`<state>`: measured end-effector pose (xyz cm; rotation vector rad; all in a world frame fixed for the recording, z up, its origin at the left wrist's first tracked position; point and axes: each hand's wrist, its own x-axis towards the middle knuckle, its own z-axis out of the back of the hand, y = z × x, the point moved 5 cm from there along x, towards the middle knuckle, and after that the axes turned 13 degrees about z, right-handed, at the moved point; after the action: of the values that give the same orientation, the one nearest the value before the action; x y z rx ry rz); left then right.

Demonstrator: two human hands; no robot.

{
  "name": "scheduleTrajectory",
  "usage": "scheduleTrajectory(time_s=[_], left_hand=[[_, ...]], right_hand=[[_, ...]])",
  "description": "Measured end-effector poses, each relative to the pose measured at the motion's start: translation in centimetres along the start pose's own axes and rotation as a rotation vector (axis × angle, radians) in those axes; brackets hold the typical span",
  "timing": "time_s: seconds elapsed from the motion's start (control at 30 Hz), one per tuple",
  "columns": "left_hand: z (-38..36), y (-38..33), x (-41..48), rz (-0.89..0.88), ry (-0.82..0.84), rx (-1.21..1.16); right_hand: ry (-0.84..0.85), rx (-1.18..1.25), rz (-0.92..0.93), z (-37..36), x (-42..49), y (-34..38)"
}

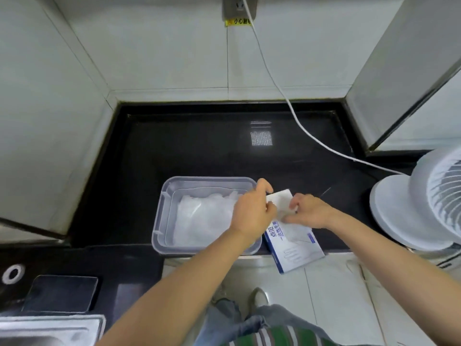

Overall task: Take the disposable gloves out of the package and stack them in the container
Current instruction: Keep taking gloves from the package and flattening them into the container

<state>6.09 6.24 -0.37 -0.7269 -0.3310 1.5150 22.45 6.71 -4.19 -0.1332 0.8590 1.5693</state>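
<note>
Two bare hands at centre: left hand [252, 213], right hand [309, 213]. One clear container [159, 221] with one heap of gloves [202, 221] (too filmy to count singly). One glove package [294, 250]. One fan [424, 203] at right. One cable [274, 81] and one wall socket [239, 6] at top.

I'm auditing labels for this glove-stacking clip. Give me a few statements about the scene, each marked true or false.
1. The container already holds gloves. True.
2. The package lies inside the container. False: it lies on the countertop to the right of the container, and its near end overhangs the edge.
3. The left hand and the right hand are both at the package's far end. True.
4. The fan stands left of the container. False: it stands at the right.
5. A white cable crosses the countertop. True.
</note>
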Motion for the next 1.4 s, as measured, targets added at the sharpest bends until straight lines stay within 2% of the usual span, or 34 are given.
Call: scheduleTrajectory(time_s=[0.07,0.13,0.23,0.3,0.43,0.53,0.6,0.67,0.73,0.77,0.83,0.97,1.1,1.23,1.33,1.4], left_hand=[[-3.0,-1.5,-1.0,0.026,0.201,-0.018],[-5.9,-2.2,-1.9,0.079,0.347,0.043],[-8.7,-1.2,-2.5,0.177,0.420,0.171],[-9.9,0.0,-2.7,0.240,0.447,0.210],[-10.4,0.7,-2.9,0.234,0.352,0.240],[-10.7,0.7,-3.0,0.225,0.321,0.276],[-10.8,0.8,-3.0,0.221,0.314,0.283],[-10.9,0.9,-3.0,0.225,0.310,0.277],[-11.0,0.9,-2.9,0.224,0.299,0.281],[-11.1,0.9,-2.9,0.224,0.294,0.286],[-11.1,1.0,-2.9,0.228,0.288,0.286],[-11.2,1.1,-2.8,0.232,0.290,0.286],[-11.4,1.3,-2.7,0.237,0.323,0.289],[-11.0,1.1,-2.7,0.268,0.402,0.282],[-10.6,1.6,-1.9,0.334,0.453,0.153],[-9.4,1.0,-1.2,0.373,0.417,-0.104]], right_hand=[[0.078,-0.117,-0.030,-1.3,-1.0,-1.1],[-0.019,-0.080,-0.007,-1.7,-1.5,-1.6],[-0.177,0.254,0.038,-2.1,-1.7,-2.7],[-0.182,0.447,0.107,-2.4,-2.2,-2.9],[-0.171,0.667,0.239,-3.0,-3.0,-2.2],[-0.309,0.896,0.268,-2.3,-3.3,-2.5],[-0.394,0.949,0.216,-1.8,-3.4,-3.1],[-0.333,0.895,0.157,-2.2,-3.5,-3.3],[-0.173,0.700,0.149,-3.2,-3.4,-3.0],[-0.145,0.594,0.145,-3.3,-3.3,-2.8],[-0.258,0.526,0.181,-2.4,-2.8,-2.7],[-0.490,0.816,0.272,0.5,-3.3,-1.8],[-0.575,1.051,0.212,1.4,-4.5,-1.9],[-0.659,1.234,0.252,3.1,-4.7,-1.5],[-0.672,1.278,0.269,4.1,-4.3,-0.7],[-0.679,1.297,0.252,4.3,-4.0,-0.4]])
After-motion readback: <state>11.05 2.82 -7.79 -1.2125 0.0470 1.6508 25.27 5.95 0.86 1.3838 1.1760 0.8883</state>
